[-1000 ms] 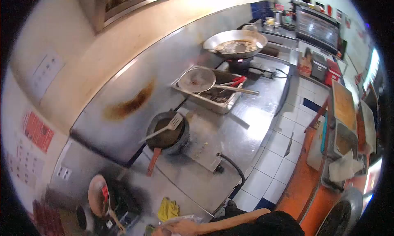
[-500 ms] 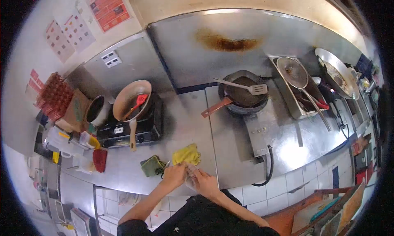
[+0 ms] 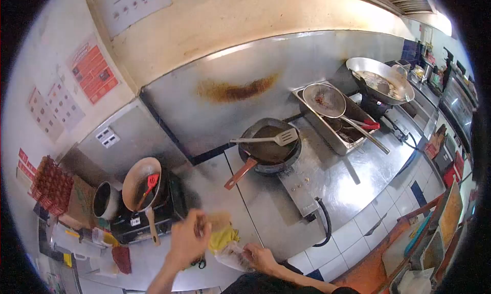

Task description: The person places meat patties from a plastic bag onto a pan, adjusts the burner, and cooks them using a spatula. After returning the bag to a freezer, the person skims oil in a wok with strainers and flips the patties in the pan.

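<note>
My right hand (image 3: 262, 258) is closed on the edge of a clear plastic bag (image 3: 232, 258), low over the front of the steel counter. My left hand (image 3: 188, 239) is raised to the left of the bag with its fingers curled; motion blurs it, and what it holds, if anything, I cannot make out. A tan smear shows just right of its fingertips. Just behind the bag lies a crumpled yellow cloth (image 3: 224, 236). Black scissor-like handles (image 3: 201, 263) poke out below my left hand.
A pan with a red spatula (image 3: 150, 185) rests on a black portable stove (image 3: 174, 202) at left. Mid-counter, a dark pan (image 3: 268, 148) carries a slotted turner (image 3: 286, 137). Farther right are a strainer (image 3: 325, 100) over a steel tray (image 3: 345, 148) and a wide wok (image 3: 381, 82).
My hands, together at the plastic bag before, have parted. The left rose away to the left; the right stays on the bag. The view has swung right. The green cloth is now hidden.
</note>
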`<state>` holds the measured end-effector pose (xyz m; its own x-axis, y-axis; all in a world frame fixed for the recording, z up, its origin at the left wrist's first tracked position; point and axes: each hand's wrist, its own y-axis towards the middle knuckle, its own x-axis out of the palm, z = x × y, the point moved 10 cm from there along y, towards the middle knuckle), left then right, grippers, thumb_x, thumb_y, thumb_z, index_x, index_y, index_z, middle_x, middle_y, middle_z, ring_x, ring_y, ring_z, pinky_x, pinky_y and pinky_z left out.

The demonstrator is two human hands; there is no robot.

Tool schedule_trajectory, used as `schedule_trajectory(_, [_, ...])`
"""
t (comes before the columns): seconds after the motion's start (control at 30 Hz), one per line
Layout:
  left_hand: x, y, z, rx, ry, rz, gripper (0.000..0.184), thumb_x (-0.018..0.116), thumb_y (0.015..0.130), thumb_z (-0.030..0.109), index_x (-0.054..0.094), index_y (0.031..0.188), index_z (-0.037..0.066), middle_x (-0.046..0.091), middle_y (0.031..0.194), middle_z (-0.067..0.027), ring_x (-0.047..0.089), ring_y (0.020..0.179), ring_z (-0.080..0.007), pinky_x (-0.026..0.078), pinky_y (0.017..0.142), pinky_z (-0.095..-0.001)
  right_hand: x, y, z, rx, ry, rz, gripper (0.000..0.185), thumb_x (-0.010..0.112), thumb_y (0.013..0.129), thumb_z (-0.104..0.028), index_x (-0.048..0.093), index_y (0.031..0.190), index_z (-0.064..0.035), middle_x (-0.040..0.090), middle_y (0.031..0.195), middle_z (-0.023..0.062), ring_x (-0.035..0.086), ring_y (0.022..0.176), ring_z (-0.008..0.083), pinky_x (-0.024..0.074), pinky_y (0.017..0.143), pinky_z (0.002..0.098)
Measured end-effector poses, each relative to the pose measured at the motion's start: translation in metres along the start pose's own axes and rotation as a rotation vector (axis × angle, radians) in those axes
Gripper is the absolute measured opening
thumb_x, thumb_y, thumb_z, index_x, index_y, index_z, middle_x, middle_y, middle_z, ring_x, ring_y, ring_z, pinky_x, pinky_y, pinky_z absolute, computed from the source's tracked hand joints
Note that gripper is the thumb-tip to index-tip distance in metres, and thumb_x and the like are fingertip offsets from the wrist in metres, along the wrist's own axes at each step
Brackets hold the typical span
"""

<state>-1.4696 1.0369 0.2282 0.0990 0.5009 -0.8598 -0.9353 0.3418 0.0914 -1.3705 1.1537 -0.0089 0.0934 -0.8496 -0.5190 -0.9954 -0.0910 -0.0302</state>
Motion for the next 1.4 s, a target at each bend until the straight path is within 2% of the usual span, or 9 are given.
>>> schedule_trajectory(0.2, [0.024,0.215,0.035,0.372,0.017,0.177,0.028,0.063,0.084,0.024,0.056,0.103,0.004,0.067,0.09,-0.0173,0.065,0.086,-0.0368,0.05,0.073,-0.0445,0.013,-0.004,0.007,-0.068,0.015,0.031,0.018,0.062,0.087,-0.02,0.056,0.1,-0.0082,0.063,0.093,0.0117,0.063,0.08,0.0345,0.0523,0.065,0.0416])
schedule_trajectory(0.23, [0.043,0.257,0.036,0.337,0.003,0.126,0.031,0.062,0.084,0.025,0.057,0.106,0.004,0.067,0.094,-0.0177,0.064,0.09,-0.0372,0.05,0.076,-0.045,0.012,-0.005,0.007,-0.049,0.009,0.0,0.018,0.062,0.087,-0.02,0.056,0.1,-0.0083,0.063,0.094,0.0113,0.064,0.079,0.034,0.0524,0.065,0.0411])
schedule_trajectory(0.27, [0.067,0.296,0.034,0.3,-0.011,0.074,0.033,0.061,0.084,0.027,0.059,0.108,0.004,0.067,0.098,-0.0181,0.064,0.094,-0.0376,0.05,0.079,-0.0454,-0.007,-0.012,-0.014,-0.236,0.154,0.084,0.043,0.056,0.092,-0.031,0.049,0.132,-0.0186,0.064,0.105,0.0166,0.064,0.083,0.0399,0.0528,0.069,0.0485])
schedule_trajectory(0.37, [0.148,0.403,0.018,0.26,0.05,-0.011,0.039,0.061,0.082,0.03,0.06,0.111,0.005,0.067,0.103,-0.0183,0.062,0.1,-0.0369,0.05,0.084,-0.045,0.022,0.001,0.018,0.012,-0.022,0.054,0.027,0.048,0.089,-0.017,0.065,0.105,-0.0048,0.064,0.105,0.0212,0.058,0.106,0.0355,0.0438,0.091,0.0455])
schedule_trajectory(0.6, [0.303,0.488,-0.037,-0.127,0.153,-0.257,0.044,0.059,0.08,0.029,0.062,0.115,0.002,0.063,0.117,-0.0204,0.059,0.11,-0.0379,0.047,0.09,-0.0466,0.021,-0.004,0.016,0.05,0.034,-0.192,0.044,0.055,0.085,-0.016,0.051,0.126,-0.0008,0.048,0.13,0.0251,0.046,0.12,0.0373,0.0359,0.101,0.0486])
schedule_trajectory(0.77, [0.279,0.464,-0.029,-0.042,0.144,-0.227,0.044,0.058,0.081,0.028,0.062,0.116,0.003,0.063,0.116,-0.0196,0.059,0.111,-0.0364,0.047,0.091,-0.0465,-0.007,-0.01,-0.005,-0.292,-0.138,0.265,0.052,0.061,0.083,-0.022,0.051,0.13,-0.0035,0.05,0.132,0.0239,0.049,0.121,0.0376,0.0357,0.104,0.0457])
schedule_trajectory(0.87, [0.221,0.437,0.002,0.149,0.093,-0.106,0.041,0.06,0.08,0.027,0.064,0.114,0.005,0.066,0.111,-0.0167,0.06,0.109,-0.0344,0.048,0.09,-0.045,-0.013,-0.001,-0.012,0.056,0.027,-0.171,0.042,0.056,0.087,-0.02,0.055,0.126,-0.0041,0.055,0.126,0.0226,0.053,0.116,0.0347,0.0383,0.102,0.0423])
schedule_trajectory(1.07, [0.163,0.356,0.036,0.228,0.144,-0.227,0.04,0.067,0.075,0.029,0.066,0.11,0.01,0.069,0.103,-0.0124,0.064,0.1,-0.0323,0.05,0.087,-0.043,0.055,0.001,0.045,0.012,0.172,-0.084,0.044,0.057,0.091,-0.027,0.048,0.133,-0.0211,0.064,0.104,0.0163,0.064,0.084,0.0397,0.0524,0.073,0.048])
schedule_trajectory(1.4, [0.256,0.346,0.027,0.185,0.199,-0.101,0.02,0.064,0.077,0.026,0.07,0.091,0.013,0.069,0.101,-0.0125,0.064,0.098,-0.0321,0.049,0.085,-0.0437,0.026,-0.011,0.015,-0.111,0.097,-0.016,0.04,0.055,0.091,-0.025,0.049,0.126,-0.0072,0.062,0.11,0.0192,0.064,0.087,0.0388,0.0514,0.074,0.0471])
